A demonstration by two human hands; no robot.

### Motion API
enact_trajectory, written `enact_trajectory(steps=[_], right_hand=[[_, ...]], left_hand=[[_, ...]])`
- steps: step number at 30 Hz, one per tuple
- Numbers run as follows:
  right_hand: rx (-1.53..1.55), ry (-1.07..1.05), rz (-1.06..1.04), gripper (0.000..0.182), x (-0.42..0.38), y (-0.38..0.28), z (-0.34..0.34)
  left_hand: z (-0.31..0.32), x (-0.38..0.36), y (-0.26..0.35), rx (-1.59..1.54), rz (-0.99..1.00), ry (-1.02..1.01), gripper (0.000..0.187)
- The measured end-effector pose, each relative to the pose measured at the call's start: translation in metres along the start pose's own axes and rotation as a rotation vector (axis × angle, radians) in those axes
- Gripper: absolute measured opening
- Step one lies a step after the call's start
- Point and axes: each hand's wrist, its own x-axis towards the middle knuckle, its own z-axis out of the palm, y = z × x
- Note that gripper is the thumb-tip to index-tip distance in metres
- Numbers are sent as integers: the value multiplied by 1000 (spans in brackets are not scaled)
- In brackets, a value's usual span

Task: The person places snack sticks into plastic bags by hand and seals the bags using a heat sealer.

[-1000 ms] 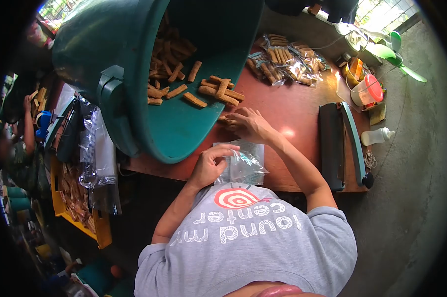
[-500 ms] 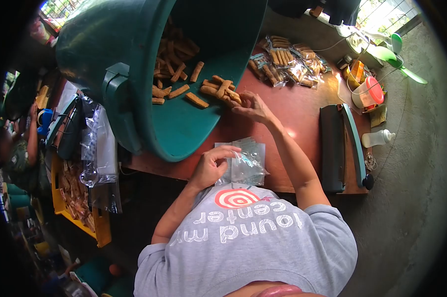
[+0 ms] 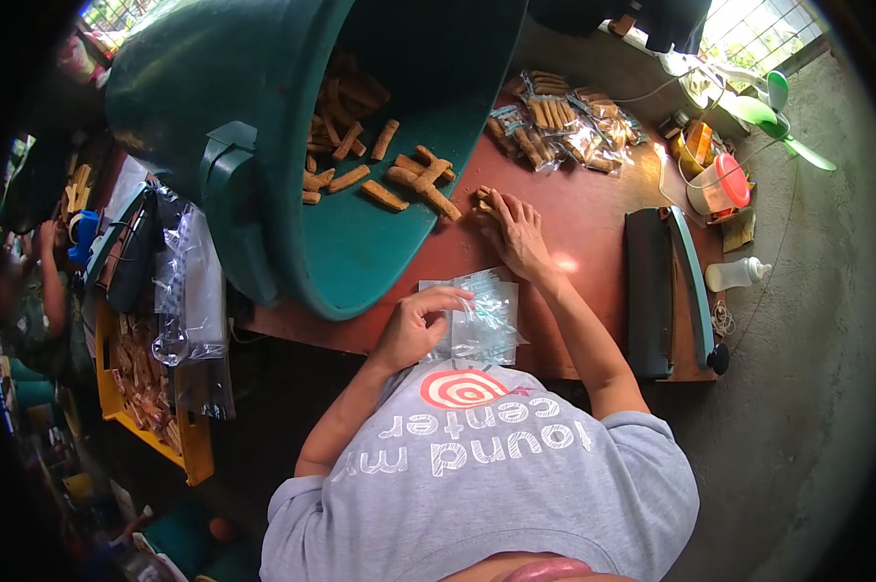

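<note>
My left hand (image 3: 414, 325) pinches the edge of a clear plastic bag (image 3: 472, 328) at the table's near edge, over other flat clear bags (image 3: 494, 291). On the red tabletop, my right hand (image 3: 517, 236) has its fingers closed around brown biscuit sticks (image 3: 483, 197); the palm hides most of them. Just left of that hand, loose biscuit sticks (image 3: 428, 181) lie on the inner wall of a large green tub (image 3: 360, 272) tipped on its side. More sticks (image 3: 346, 107) are heaped deeper inside the tub.
Filled packets (image 3: 564, 116) lie at the back of the red table (image 3: 593, 218). To the right stand a black and teal bag sealer (image 3: 656, 291), a red-lidded container (image 3: 719, 184) and a white bottle (image 3: 738, 273). A yellow crate (image 3: 200, 446) is at left, near another person (image 3: 45, 291).
My right hand has drawn back from the tub's rim to the tabletop with some biscuit sticks. One stick now points out over the rim. My left hand has stayed at the bag.
</note>
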Motion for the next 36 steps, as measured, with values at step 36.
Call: enact_trajectory(steps=[36], right_hand=[[23, 64, 75, 78, -35, 4, -1]], left_hand=[[6, 24, 10, 88, 41, -35, 36]])
